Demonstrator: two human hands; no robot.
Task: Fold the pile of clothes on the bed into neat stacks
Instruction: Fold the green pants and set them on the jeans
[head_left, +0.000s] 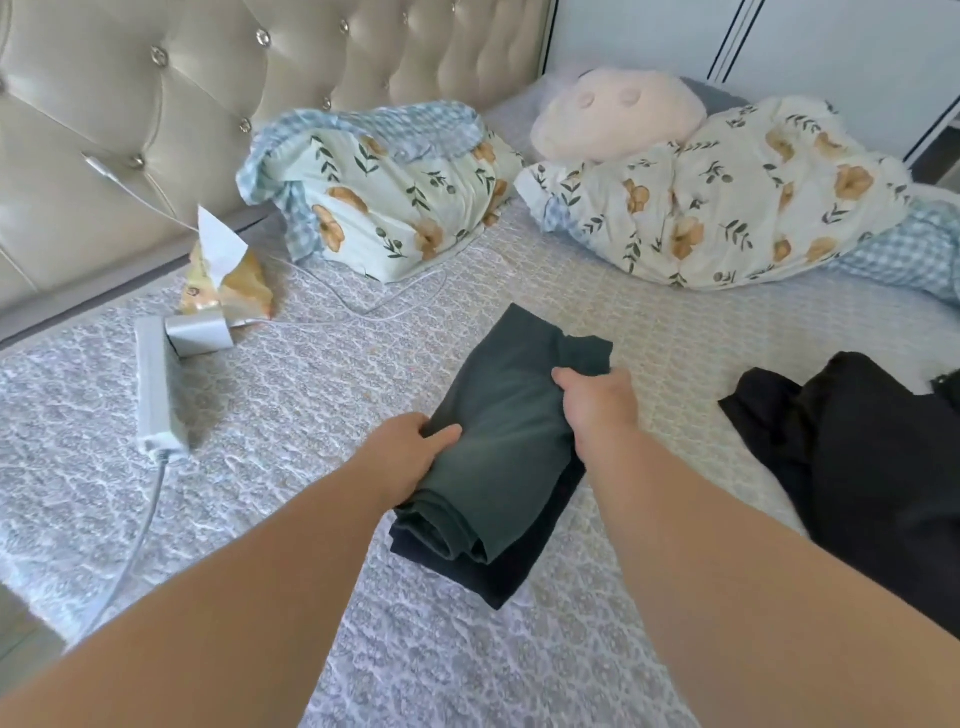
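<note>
A folded dark green garment (511, 415) lies in the middle of the bed, on top of a folded navy garment (498, 574) whose edge shows beneath it. My left hand (410, 452) grips the green garment's left edge with the thumb on top. My right hand (597, 400) holds its right edge near the far corner. A loose heap of black clothes (852, 457) lies unfolded at the right of the bed.
The quilted bedspread (260, 441) covers the bed. Two floral pillows (395, 197) (727, 202) and a cream cushion (613, 114) sit at the head. A white power strip with charger (161, 384), cables and a tissue pack (223, 280) lie at left.
</note>
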